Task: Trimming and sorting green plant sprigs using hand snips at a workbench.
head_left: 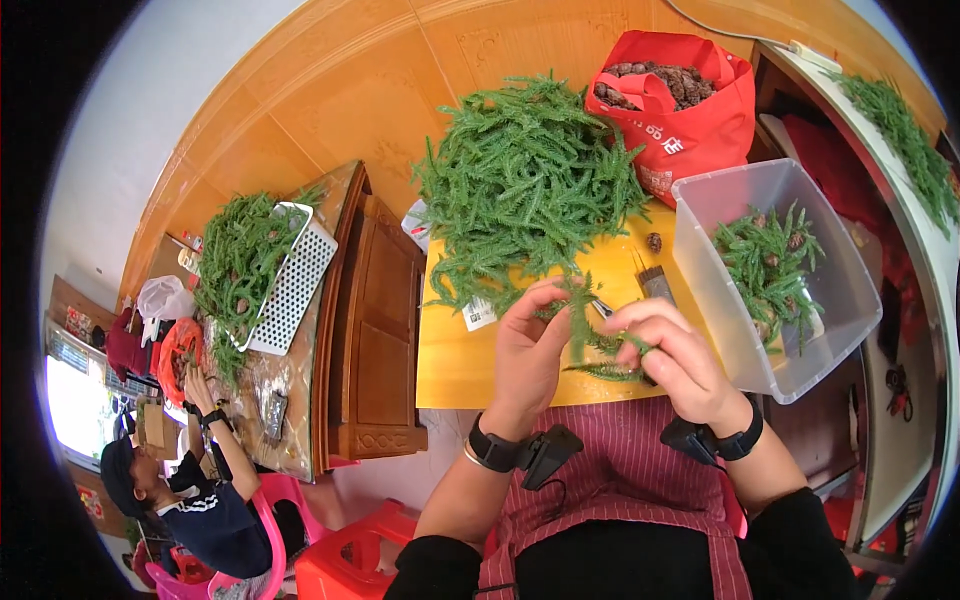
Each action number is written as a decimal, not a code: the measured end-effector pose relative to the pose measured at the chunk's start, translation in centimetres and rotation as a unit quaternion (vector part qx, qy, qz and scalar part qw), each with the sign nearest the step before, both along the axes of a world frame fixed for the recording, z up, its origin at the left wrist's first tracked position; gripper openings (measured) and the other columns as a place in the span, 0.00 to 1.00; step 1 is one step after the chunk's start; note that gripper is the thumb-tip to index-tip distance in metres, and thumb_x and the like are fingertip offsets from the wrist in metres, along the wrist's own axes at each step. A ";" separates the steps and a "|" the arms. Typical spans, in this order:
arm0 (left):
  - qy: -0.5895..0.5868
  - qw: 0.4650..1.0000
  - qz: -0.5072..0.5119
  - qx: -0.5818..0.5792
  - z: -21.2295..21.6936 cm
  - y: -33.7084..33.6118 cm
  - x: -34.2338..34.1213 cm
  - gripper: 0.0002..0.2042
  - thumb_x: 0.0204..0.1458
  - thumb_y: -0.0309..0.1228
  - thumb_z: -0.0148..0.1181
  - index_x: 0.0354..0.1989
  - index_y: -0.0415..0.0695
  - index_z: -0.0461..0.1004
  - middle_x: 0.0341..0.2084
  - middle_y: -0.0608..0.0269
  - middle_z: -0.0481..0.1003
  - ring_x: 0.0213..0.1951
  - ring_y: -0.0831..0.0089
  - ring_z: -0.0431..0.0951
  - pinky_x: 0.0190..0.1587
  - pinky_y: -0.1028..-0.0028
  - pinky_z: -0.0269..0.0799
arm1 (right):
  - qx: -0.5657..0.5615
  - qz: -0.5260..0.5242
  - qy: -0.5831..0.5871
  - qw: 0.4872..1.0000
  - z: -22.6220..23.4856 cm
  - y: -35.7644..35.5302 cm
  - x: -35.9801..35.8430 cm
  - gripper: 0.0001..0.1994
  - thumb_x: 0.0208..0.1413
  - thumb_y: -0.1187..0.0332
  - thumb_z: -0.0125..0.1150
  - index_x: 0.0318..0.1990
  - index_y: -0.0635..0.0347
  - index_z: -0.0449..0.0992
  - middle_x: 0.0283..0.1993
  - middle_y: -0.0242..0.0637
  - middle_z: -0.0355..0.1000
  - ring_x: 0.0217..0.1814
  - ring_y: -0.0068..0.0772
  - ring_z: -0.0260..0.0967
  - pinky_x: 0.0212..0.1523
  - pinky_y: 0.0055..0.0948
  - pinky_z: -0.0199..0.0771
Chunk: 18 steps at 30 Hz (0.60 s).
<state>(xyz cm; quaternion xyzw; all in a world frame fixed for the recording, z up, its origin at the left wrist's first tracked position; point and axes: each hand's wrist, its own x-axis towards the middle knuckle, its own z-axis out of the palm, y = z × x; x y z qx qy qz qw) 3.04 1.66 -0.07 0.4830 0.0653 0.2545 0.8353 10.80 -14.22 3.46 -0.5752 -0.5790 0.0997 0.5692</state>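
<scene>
Two hands, left hand point(528, 350) and right hand point(676, 360), hold one green sprig point(580, 320).

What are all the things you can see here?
Pile of green sprigs: one, green, on the yellow table.
Clear tub: one, see-through, right of the table, with sprigs and cones inside.
Red bag: one, red, behind the tub, full of brown cones.
White basket: one, white, on the far left table, with more sprigs.
Other person: one, dark top, lower left, on a pink chair.
Red stool: one, red, on the floor.
Sprig in hand: one, green, between both hands.
Left hand: one, holding the sprig.
Right hand: one, pinching the sprig.
</scene>
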 end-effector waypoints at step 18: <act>0.011 0.979 -0.168 -0.111 0.9 0.1 -1.2 0.05 0.51 0.21 0.52 0.35 0.43 0.66 0.34 0.64 0.71 0.34 0.79 0.72 0.33 0.80 0.68 | -0.025 -0.025 0.227 0.973 -0.1 -0.2 0.4 0.21 0.59 0.61 0.41 0.48 0.73 0.66 0.47 0.41 0.63 0.31 0.25 0.63 0.37 0.23 0.63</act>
